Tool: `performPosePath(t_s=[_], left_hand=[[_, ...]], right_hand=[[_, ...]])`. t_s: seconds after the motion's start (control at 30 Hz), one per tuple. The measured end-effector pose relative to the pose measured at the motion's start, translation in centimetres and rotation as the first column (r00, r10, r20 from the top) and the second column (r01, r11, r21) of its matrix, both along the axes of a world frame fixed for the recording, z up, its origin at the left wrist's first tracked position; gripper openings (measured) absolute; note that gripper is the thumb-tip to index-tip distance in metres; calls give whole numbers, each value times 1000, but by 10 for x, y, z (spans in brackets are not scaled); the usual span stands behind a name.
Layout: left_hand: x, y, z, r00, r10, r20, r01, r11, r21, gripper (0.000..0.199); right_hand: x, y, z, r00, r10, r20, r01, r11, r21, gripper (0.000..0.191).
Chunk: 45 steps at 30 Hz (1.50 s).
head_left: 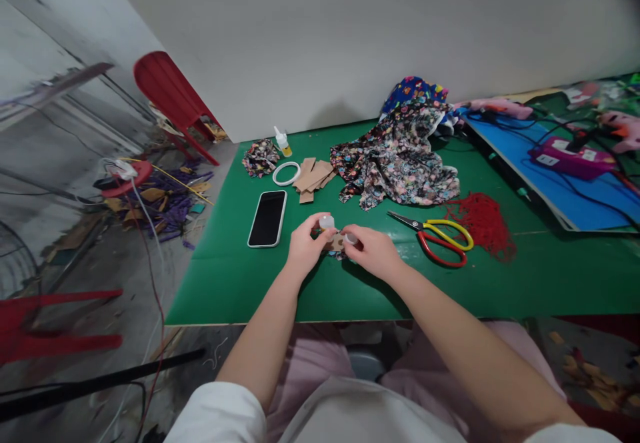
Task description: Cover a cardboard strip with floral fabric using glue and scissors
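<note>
Both hands meet over the green table (300, 299), near its front edge. My left hand (307, 243) has its fingers closed round a small whitish translucent piece (327, 222). The fingers of my right hand (373, 249) pinch another small whitish piece (351, 237). Between them lies a small brown cardboard piece (335, 243) with dark spots, and a bit of floral fabric (338, 255) shows under it. To the left is a phone (268, 219) with a dark screen. Scissors (440, 239) with yellow and red handles lie to the right.
Behind the hands are cardboard strips (313, 177), a white ring (287, 174), a small bottle (283, 143) and floral fabric (400, 163). Red threads (483, 223) lie beyond the scissors. At the right, a purple box (573, 157) with cables rests on a blue board (525, 183).
</note>
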<state>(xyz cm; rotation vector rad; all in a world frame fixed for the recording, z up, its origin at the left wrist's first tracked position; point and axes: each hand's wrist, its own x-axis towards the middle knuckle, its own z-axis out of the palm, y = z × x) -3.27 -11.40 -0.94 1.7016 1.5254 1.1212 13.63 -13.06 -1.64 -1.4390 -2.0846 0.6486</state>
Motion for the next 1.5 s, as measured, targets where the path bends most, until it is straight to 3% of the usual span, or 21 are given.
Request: performPosePath(t_s=[0.4,0.63,0.83,0.97,1.33,1.5], left_hand=[[2,-2,2,997,-54,-57,53,998,-22,33],[1,-1,-1,995,-88,50,89,995,-35,33],[0,3,-4,987,-37,158,43,998,-35,34],[1,6,-5,940,15,342,3,999,-54,37],[-3,9,-5,832,93,548,-50,994,-92,37],[-6,11,-6,723,119,681,-16,988,-155,39]], right_hand=[[0,0,0,1000,-3,14,3,1000,1,21],[0,0,1,1000,-4,0,4,1000,-8,22],[0,0,0,1000,-2,-3,2,1000,-16,22],[0,0,0,1000,-20,1,21,999,-28,23],[0,-1,6,994,-30,-103,26,999,-47,24],[1,-4,7,974,-74,-215,61,996,-67,27]])
